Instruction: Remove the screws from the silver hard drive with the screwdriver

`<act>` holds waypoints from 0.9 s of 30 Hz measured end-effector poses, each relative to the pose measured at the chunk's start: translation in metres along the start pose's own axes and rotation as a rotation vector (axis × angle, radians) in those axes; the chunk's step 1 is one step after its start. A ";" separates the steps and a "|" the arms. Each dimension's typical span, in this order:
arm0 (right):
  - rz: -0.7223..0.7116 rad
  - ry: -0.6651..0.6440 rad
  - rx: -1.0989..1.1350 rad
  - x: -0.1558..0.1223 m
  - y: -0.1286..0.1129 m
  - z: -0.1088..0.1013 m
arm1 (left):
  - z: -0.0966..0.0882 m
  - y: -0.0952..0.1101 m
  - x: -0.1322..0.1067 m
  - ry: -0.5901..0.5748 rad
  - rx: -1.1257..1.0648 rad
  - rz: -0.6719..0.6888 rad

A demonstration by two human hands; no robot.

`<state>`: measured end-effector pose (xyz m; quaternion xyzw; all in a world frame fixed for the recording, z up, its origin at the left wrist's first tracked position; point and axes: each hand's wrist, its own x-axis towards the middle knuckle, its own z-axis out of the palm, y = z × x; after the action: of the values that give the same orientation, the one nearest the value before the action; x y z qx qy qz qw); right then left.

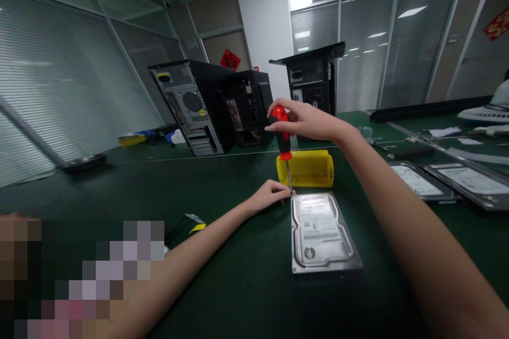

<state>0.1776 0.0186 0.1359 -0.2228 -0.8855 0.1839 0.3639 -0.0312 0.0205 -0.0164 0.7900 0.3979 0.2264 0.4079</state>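
Note:
A silver hard drive (pixel 319 230) lies label side up on the green tabletop in front of me. My right hand (pixel 294 116) grips a red and black screwdriver (pixel 284 143) from above by its handle. The shaft points down, nearly upright, and its tip meets the drive's far left corner. Beside that corner is my left hand (pixel 271 194), fingers curled and close together at the screwdriver tip. Whatever is between those fingertips is too small to make out. Just behind the drive sits a yellow plastic bin (pixel 310 168).
Computer cases (pixel 191 106) stand along the back, another case (pixel 312 79) behind my right hand. More hard drives (pixel 473 180) lie at the right, with a long metal strip and loose parts. A yellow-tagged cable (pixel 196 228) lies left of my left forearm.

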 end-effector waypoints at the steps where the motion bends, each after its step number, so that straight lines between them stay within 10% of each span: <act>1: -0.004 0.003 0.014 -0.002 -0.001 -0.005 | 0.000 0.001 0.000 -0.002 0.004 -0.001; 11: 0.324 0.072 0.057 -0.054 0.012 -0.073 | 0.000 0.008 -0.005 -0.004 0.019 0.007; 27: 0.442 0.016 0.053 -0.059 0.030 -0.076 | 0.001 0.007 -0.003 0.002 0.055 0.003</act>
<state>0.2777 0.0251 0.1386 -0.4032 -0.8070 0.2808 0.3275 -0.0291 0.0148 -0.0113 0.8013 0.4031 0.2170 0.3852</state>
